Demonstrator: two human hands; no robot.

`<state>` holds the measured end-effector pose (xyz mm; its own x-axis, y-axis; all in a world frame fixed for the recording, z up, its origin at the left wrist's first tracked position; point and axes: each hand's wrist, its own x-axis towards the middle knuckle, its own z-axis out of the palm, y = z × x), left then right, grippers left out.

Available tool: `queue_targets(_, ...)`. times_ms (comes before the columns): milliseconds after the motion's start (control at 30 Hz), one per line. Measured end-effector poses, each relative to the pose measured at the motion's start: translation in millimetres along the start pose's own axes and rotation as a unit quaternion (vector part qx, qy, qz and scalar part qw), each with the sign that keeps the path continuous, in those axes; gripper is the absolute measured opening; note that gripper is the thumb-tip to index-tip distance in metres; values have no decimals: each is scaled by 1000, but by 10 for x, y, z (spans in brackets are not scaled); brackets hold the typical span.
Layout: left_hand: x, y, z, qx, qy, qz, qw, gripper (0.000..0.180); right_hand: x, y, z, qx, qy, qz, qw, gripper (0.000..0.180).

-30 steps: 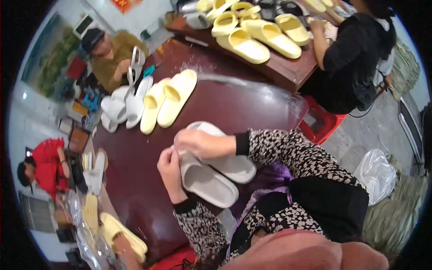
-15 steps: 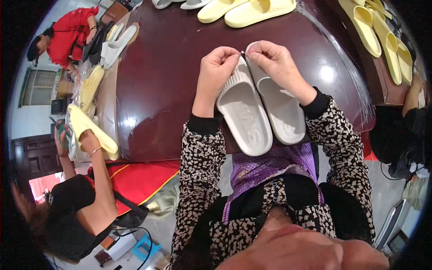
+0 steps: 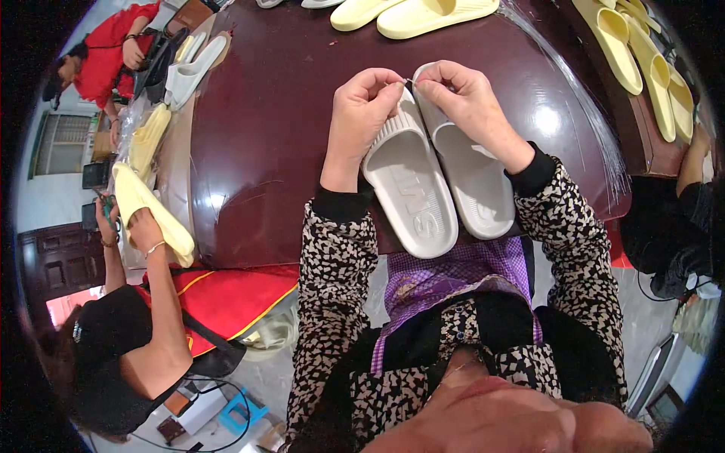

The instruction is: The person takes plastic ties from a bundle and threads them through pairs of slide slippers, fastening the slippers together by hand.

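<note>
At the left edge of the dark red table, a co-worker's hand reaches into a yellow slipper. At the table's near edge, your left hand has thumb and forefinger pressed together on one end of a thin dark piece, too small to identify. The grey slippers lie side by side on the table, below your fingers. Your right hand pinches the piece's other end. Past the table's right edge sit more yellow slippers.
</note>
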<state>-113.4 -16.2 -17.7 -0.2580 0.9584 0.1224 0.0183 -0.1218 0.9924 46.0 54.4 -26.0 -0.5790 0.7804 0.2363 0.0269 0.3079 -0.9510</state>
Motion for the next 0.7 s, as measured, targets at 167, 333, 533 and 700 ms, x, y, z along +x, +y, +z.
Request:
queue_targets(167,2,38,51,-15,19,-7,1000,5,8,54,-15,-20,-2,-22,1000,10)
queue_targets(333,-5,51,46,8,35,11,999,4,21,9,0,-36,-6,-40,999,10)
queue_targets(533,27,4,39,38,44,35,998,4,31,-8,12,-47,6,-48,998,10)
queue_targets(700,42,-22,58,32,47,41,998,3,27,-11,2,-59,14,-50,997,10)
